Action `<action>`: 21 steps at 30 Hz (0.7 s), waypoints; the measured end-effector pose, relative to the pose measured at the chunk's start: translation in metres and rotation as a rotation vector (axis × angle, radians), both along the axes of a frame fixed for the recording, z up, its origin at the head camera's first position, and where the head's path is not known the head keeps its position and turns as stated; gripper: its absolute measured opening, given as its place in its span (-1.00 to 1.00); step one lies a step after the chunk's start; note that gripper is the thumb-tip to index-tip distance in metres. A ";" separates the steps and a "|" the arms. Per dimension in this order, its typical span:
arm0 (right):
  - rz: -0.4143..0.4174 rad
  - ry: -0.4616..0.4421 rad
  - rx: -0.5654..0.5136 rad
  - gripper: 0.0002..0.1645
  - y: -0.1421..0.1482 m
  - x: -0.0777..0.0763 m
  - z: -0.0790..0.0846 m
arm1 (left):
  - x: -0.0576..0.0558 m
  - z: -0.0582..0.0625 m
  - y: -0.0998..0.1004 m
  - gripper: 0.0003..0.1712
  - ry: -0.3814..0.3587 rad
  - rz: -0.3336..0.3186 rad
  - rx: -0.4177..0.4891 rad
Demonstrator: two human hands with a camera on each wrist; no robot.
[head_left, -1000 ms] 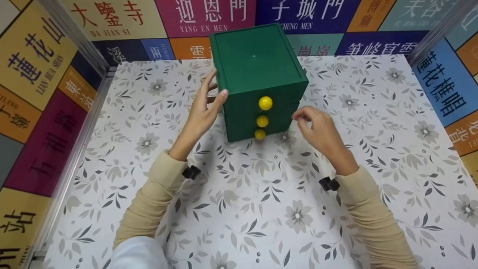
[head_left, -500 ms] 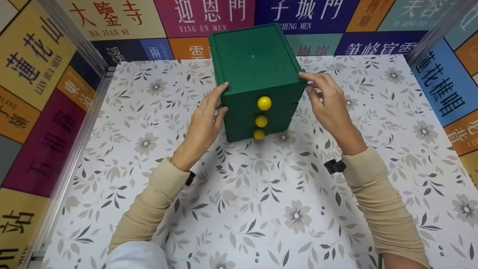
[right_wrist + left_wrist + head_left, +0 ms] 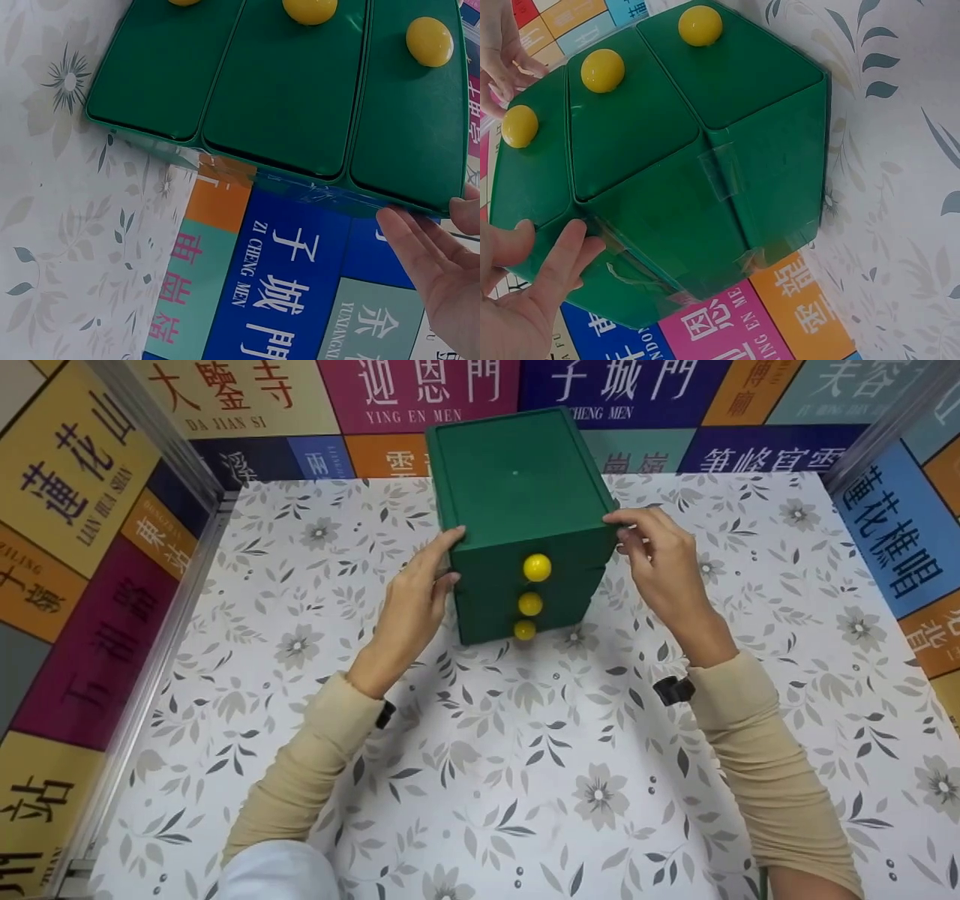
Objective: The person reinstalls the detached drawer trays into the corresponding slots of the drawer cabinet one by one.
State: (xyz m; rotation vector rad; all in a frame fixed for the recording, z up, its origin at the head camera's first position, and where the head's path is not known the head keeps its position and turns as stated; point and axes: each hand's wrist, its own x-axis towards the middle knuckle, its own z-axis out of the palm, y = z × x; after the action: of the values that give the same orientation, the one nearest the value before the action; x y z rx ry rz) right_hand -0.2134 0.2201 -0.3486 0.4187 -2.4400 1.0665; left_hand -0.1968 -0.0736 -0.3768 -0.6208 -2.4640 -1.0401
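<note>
A green three-drawer cabinet [image 3: 517, 472] stands at the back middle of the table, turned slightly, with all its drawers closed. Down its front runs a column of round yellow knobs [image 3: 537, 568]. My left hand [image 3: 409, 607] lies at the upper left front corner; its straight fingers [image 3: 562, 259] touch the side, the thumb close to the front edge. At the opposite upper corner, my right hand [image 3: 664, 562] has its index fingertip on the top edge and its thumb lower, by the front. In the right wrist view, extended fingers [image 3: 416, 244] meet the cabinet's side.
The table [image 3: 480, 780] has a white cloth with grey flowers and leaves. Coloured panels with Chinese lettering [image 3: 255, 397] wall it at the back and both sides. Clear tape [image 3: 720, 172] spans seams on the cabinet's side. A wrist camera [image 3: 673, 690] sits by the right cuff.
My right hand has risen from beside the cabinet's lower right to its upper right corner. The left hand has shifted forward along the left side to the front corner. The cabinet has stayed put.
</note>
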 end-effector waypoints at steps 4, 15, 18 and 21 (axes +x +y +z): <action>0.001 0.017 0.003 -0.72 0.001 0.001 0.001 | -0.002 0.001 0.001 -0.43 0.000 -0.008 0.004; -0.021 0.026 0.005 -0.73 0.004 0.008 0.001 | -0.013 0.003 0.005 -0.42 -0.054 -0.013 -0.034; -0.032 0.030 0.006 -0.73 0.004 0.010 0.001 | -0.017 0.004 0.007 -0.41 -0.089 -0.014 -0.043; -0.042 0.033 0.007 -0.73 0.005 0.011 0.001 | -0.021 0.005 0.008 -0.40 -0.124 -0.014 -0.043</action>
State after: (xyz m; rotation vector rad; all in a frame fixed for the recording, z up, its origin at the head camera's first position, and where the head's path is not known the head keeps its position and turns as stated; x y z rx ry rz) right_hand -0.2026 0.2248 -0.3478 0.3821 -2.4141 1.0259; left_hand -0.2173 -0.0658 -0.3716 -0.6050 -2.5984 -1.0628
